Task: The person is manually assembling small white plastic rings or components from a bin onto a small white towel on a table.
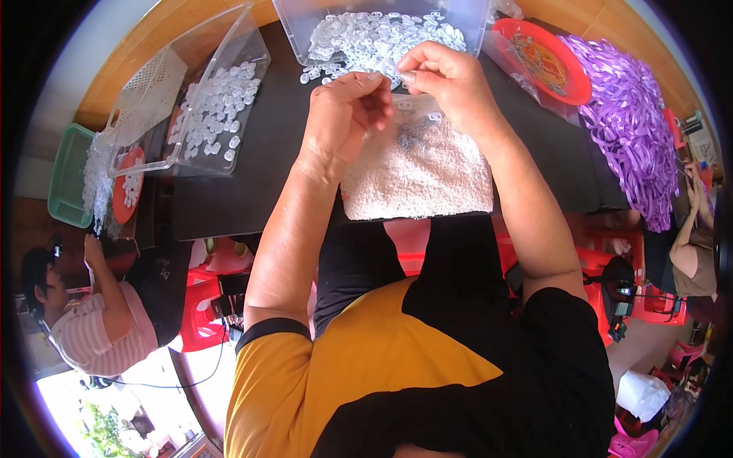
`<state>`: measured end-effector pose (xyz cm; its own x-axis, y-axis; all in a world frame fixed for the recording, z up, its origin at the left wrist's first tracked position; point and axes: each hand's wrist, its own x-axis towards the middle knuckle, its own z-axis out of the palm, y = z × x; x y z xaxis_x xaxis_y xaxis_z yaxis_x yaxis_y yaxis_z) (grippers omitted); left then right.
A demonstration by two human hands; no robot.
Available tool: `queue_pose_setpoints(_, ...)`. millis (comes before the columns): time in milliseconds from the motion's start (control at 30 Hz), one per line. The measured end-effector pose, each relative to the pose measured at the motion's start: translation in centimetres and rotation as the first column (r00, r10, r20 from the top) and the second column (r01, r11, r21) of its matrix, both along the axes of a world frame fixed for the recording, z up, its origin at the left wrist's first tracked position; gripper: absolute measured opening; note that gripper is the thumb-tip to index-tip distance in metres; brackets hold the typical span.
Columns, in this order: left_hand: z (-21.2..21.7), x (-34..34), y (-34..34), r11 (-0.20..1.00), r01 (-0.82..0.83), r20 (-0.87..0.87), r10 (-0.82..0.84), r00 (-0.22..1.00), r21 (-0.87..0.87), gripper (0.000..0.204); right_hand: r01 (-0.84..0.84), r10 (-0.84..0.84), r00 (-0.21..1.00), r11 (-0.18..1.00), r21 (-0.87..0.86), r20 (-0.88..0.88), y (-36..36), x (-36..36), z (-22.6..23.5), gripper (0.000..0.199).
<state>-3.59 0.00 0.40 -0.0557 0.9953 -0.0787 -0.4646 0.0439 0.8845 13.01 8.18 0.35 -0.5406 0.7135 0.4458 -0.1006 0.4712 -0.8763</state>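
Both hands over the near edge of a dark table (229,195), fingertips almost meeting above a pale towel (420,183); left hand (353,108) in a narrow pinch, thumb against forefinger, other fingers loosely curled; right hand (449,82) also narrow, thumb and forefinger tips close together; something small and whitish shows between the two hands, too small to make out, so cannot tell which hand grips it; small grey bits (412,140) lie on the towel below the fingers; white plastic pieces (382,38) heaped in and at the front of a clear box (294,34), just beyond the hands; second clear box (238,34), tilted, at left with more white pieces spilling onto the table; white basket (146,85) behind it; green basket (61,164) farther left; red plate (582,82) at right holding small metal-looking bits, beside a big heap of purple ribbons (622,114); another person (103,328) in a striped top at far left, arm raised toward the table.
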Motion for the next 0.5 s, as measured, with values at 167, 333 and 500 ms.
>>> queue_pose_setpoints(167,0.1,0.3,0.0,0.981,-0.193,-0.128,0.188,0.974,-0.029,0.016,0.159,-0.196,0.973,0.953,0.258,0.125,0.5,0.4,-0.2,0.011)
queue_pose_setpoints(333,-2.3,1.3,0.9,0.940,-0.111,-0.775,0.330,0.538,0.323,0.012,0.228,-0.339,0.917,0.879,0.419,0.210,0.4,0.2,-0.2,0.009)
queue_pose_setpoints(500,-2.9,2.5,0.9,0.899,0.060,-0.901,0.435,0.004,0.434,0.009,0.224,-0.351,0.906,0.871,0.437,0.236,0.4,0.3,-0.3,0.010)
